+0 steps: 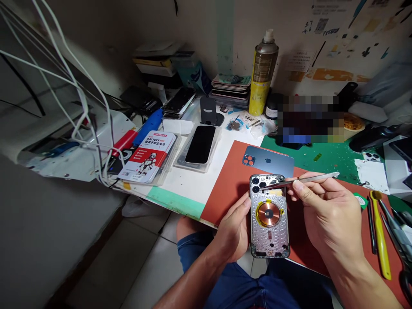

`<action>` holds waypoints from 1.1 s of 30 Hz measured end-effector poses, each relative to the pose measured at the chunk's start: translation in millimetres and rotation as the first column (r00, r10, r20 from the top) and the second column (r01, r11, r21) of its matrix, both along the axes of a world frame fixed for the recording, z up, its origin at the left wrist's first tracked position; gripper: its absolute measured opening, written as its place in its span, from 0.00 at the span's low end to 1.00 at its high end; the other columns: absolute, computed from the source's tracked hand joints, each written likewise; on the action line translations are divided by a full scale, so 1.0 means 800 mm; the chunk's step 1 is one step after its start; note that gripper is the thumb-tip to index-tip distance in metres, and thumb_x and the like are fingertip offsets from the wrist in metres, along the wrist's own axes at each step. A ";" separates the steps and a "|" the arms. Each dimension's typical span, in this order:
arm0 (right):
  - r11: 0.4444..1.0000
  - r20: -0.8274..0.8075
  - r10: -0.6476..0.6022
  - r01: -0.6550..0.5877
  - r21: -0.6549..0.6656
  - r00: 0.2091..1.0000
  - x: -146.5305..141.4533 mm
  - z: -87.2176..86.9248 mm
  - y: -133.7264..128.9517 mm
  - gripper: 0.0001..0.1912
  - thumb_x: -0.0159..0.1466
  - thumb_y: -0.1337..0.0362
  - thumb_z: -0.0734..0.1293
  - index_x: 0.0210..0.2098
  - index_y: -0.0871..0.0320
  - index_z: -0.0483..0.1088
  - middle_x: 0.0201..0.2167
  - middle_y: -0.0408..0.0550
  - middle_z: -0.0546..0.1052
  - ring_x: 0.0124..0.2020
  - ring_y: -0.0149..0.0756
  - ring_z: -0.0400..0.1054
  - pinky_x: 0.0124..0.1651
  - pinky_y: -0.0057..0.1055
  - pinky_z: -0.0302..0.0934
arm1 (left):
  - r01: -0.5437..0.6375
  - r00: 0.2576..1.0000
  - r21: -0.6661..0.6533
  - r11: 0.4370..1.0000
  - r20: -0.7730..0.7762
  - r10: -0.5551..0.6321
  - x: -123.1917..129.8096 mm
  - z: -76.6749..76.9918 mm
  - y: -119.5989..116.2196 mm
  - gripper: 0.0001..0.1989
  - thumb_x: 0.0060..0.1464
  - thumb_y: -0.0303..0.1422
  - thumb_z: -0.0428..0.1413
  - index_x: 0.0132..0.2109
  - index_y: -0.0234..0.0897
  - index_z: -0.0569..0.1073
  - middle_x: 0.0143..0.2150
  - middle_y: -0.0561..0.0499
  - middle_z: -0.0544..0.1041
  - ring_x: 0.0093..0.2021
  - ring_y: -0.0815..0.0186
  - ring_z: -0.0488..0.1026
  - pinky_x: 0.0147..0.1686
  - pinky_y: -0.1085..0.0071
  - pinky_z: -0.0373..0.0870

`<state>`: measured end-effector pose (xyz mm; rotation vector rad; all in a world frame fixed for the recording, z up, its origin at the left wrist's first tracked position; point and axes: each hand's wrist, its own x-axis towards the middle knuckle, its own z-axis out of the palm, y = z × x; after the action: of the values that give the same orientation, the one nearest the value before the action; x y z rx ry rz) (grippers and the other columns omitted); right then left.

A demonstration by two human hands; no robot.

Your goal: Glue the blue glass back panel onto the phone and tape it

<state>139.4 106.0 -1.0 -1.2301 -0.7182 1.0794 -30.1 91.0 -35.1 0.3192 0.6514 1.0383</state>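
My left hand (234, 227) grips the left side of a smartphone (269, 240) whose back is off. Its camera lenses, a copper charging coil (269, 214) and bare metal show. Between the thumb and fingers of my right hand (331, 214) is a pair of metal tweezers (309, 178), tip pointing left at the area beside the camera lenses. Whether the tip touches the phone I cannot tell. Some fingers of the right hand reach the phone's upper right edge. Just beyond the phone, a blue back glass (268, 160) with camera holes lies on the red-brown mat (225, 189).
A phone with a dark screen (201, 144) rests on a clear case, beside a battery box (148, 156). A spray can (264, 73) stands at the back. At right lie a yellow brush (380, 240) and other tools. White cables (85, 103) hang at left.
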 end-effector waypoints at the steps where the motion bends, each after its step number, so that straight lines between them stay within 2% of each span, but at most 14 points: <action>1: 1.000 0.005 0.001 -0.001 0.003 1.000 0.000 0.000 0.000 0.14 0.58 0.58 0.86 0.38 0.53 0.83 0.34 0.47 0.84 0.31 0.36 0.77 0.30 0.32 0.69 | -0.007 1.000 -0.013 1.000 -0.004 0.007 0.000 0.000 -0.001 0.23 0.66 0.42 0.65 0.63 0.35 0.81 0.65 0.39 0.82 0.70 0.44 0.73 0.73 0.49 0.64; 5: 1.000 0.010 -0.002 0.001 0.020 1.000 0.000 0.000 -0.001 0.13 0.58 0.59 0.86 0.38 0.53 0.83 0.32 0.46 0.83 0.30 0.35 0.76 0.28 0.30 0.67 | -0.035 0.999 -0.065 0.997 -0.023 0.034 0.001 -0.001 -0.002 0.25 0.63 0.42 0.68 0.61 0.34 0.81 0.62 0.37 0.83 0.69 0.42 0.74 0.73 0.46 0.64; 9: 1.000 0.023 0.005 -0.005 0.010 1.000 0.001 -0.002 -0.001 0.13 0.58 0.59 0.85 0.39 0.53 0.83 0.35 0.48 0.85 0.31 0.35 0.76 0.27 0.31 0.66 | -0.027 1.000 -0.054 0.998 -0.017 0.026 0.001 0.000 -0.001 0.24 0.62 0.42 0.68 0.60 0.33 0.82 0.59 0.36 0.84 0.68 0.41 0.76 0.74 0.44 0.62; 21: 1.000 0.002 0.001 -0.001 0.001 1.000 0.002 -0.004 0.000 0.14 0.58 0.59 0.86 0.39 0.53 0.83 0.36 0.49 0.86 0.30 0.35 0.76 0.27 0.30 0.66 | 0.001 1.000 0.005 1.000 -0.004 -0.001 0.000 -0.002 -0.001 0.21 0.69 0.41 0.62 0.63 0.35 0.81 0.64 0.39 0.82 0.70 0.45 0.73 0.74 0.49 0.63; 28: 1.000 0.026 0.012 -0.012 0.003 1.000 0.001 -0.005 0.000 0.15 0.58 0.58 0.86 0.39 0.54 0.83 0.38 0.49 0.86 0.32 0.36 0.77 0.30 0.31 0.69 | -0.020 0.999 -0.017 1.000 -0.028 0.019 0.000 -0.002 -0.001 0.22 0.66 0.41 0.65 0.61 0.35 0.82 0.64 0.38 0.82 0.71 0.44 0.72 0.74 0.49 0.62; 33: 1.000 0.016 0.013 -0.013 -0.006 1.000 0.002 -0.005 0.003 0.14 0.57 0.58 0.86 0.37 0.54 0.83 0.34 0.48 0.84 0.31 0.35 0.77 0.32 0.31 0.70 | -0.036 0.999 -0.030 0.999 -0.027 0.035 0.000 -0.002 -0.001 0.21 0.65 0.41 0.66 0.61 0.35 0.83 0.65 0.38 0.82 0.72 0.44 0.71 0.75 0.49 0.61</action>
<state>141.1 108.5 -5.3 -1.2421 -0.7368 1.0845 -30.1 89.9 -36.9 0.2962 0.6977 1.0584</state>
